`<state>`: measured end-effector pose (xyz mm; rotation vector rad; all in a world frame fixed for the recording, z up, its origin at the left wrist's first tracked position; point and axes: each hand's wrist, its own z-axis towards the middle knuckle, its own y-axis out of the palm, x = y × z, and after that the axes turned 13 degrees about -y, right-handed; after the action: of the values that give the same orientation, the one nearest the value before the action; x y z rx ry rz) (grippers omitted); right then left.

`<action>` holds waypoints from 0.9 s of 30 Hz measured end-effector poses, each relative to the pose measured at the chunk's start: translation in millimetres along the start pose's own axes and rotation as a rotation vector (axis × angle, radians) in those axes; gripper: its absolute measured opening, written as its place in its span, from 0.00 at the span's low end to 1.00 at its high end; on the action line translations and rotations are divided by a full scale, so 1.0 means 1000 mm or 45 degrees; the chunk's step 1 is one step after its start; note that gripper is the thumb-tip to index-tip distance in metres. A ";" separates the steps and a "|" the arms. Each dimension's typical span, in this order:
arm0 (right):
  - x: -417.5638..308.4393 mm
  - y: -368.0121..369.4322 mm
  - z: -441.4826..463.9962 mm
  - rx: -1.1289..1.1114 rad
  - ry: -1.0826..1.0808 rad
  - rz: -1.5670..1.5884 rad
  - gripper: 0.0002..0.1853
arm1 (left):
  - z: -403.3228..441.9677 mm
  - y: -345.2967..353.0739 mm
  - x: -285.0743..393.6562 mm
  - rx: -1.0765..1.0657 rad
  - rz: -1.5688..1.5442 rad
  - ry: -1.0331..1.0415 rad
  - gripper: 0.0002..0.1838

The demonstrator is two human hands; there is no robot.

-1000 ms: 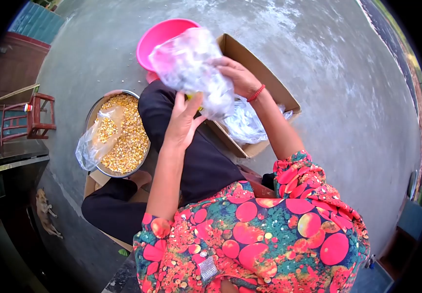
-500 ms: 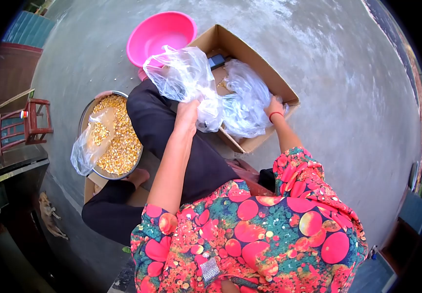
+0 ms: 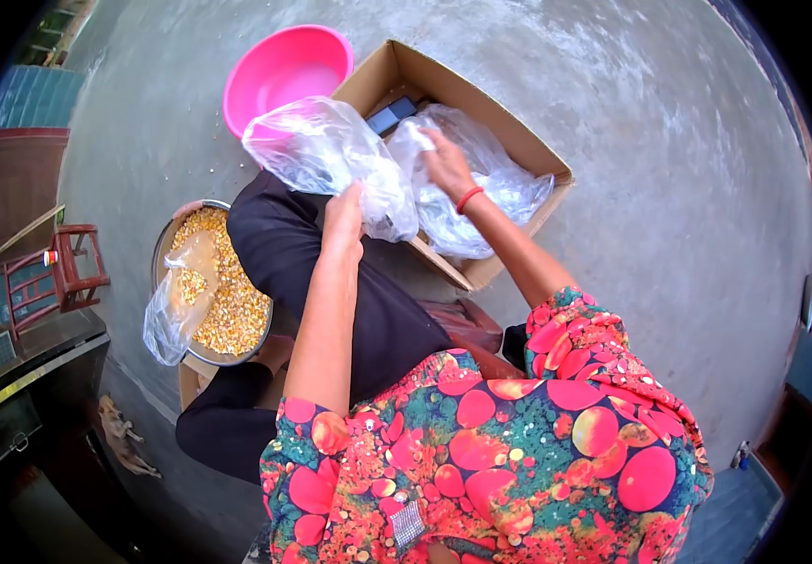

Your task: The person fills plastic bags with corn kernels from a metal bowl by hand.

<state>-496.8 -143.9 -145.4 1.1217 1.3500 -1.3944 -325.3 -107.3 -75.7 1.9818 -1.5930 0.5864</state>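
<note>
My left hand (image 3: 342, 221) is closed on a clear plastic bag (image 3: 307, 146) that puffs out above my knee. My right hand (image 3: 445, 162), with a red band on its wrist, is over the cardboard box (image 3: 519, 124), its fingers pinching clear plastic. I cannot tell whether that plastic belongs to the same bag. More crumpled plastic bags (image 3: 476, 221) lie in the box beneath my right hand. A dark blue, phone-like object (image 3: 391, 116) rests at the far end of the box.
A pink basin (image 3: 288, 70) stands beyond my knee. To the left, a metal basin of corn kernels (image 3: 236, 310) has a plastic bag with kernels (image 3: 185, 291) lying on top. A red wooden chair (image 3: 77, 268) and a lying dog (image 3: 124, 437) are farther left.
My right hand has moved from the box's near right side leftward and away from me, toward the left hand, now pinching plastic. My left hand and its bag have shifted slightly left.
</note>
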 end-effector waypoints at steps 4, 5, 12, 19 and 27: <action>-0.013 0.050 -0.049 -0.499 -0.542 -0.064 0.23 | -0.008 -0.001 0.008 -0.121 -0.382 -0.191 0.18; -0.028 0.056 -0.061 -0.401 -0.733 0.025 0.22 | 0.003 -0.009 0.001 -0.059 -0.288 -0.118 0.17; 0.000 0.002 -0.003 -0.443 0.232 0.618 0.14 | 0.008 -0.015 0.005 0.081 -0.423 0.223 0.19; 0.135 -0.001 0.043 -0.011 0.129 -0.510 0.33 | -0.006 -0.011 0.009 0.114 -0.445 0.318 0.19; 0.122 0.030 0.009 -0.779 0.253 -0.911 0.24 | -0.002 -0.022 0.007 -0.102 -0.410 0.234 0.20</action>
<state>-494.0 -153.6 -270.9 0.3727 2.2651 -1.1933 -302.5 -108.0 -72.5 2.0052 -1.1407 0.5484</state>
